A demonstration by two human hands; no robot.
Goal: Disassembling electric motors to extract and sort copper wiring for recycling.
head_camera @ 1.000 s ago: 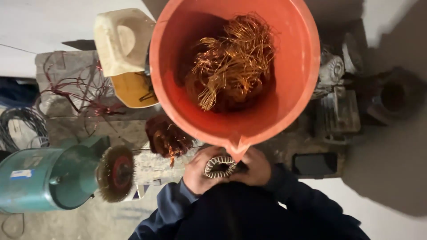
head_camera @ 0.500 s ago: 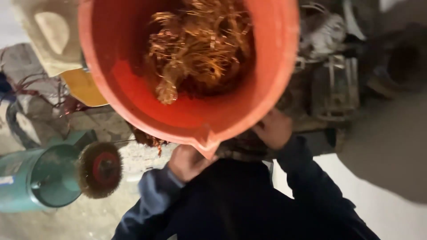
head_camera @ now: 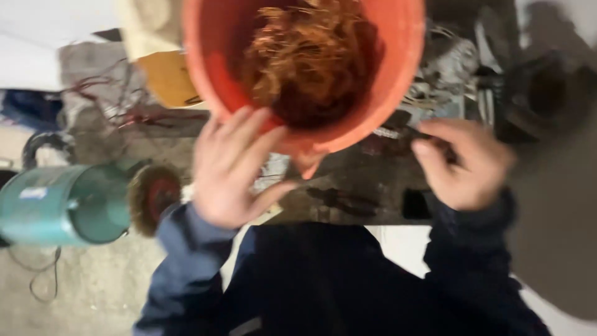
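open left hand (head_camera: 233, 171) overlaps orange bucket (head_camera: 214, 74); right hand (head_camera: 463, 165) beside it.

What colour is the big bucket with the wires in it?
The bucket is orange-red, and the head view shows it, with the left hand on its side.

At the far left, 1 small pale rectangular label (head_camera: 31, 193) sits on the side of the teal motor housing (head_camera: 68, 202), its print blurred. Up top, beside the orange bucket (head_camera: 208, 68), stands 1 cream plastic jug (head_camera: 146, 28) with a yellow-orange lower part.
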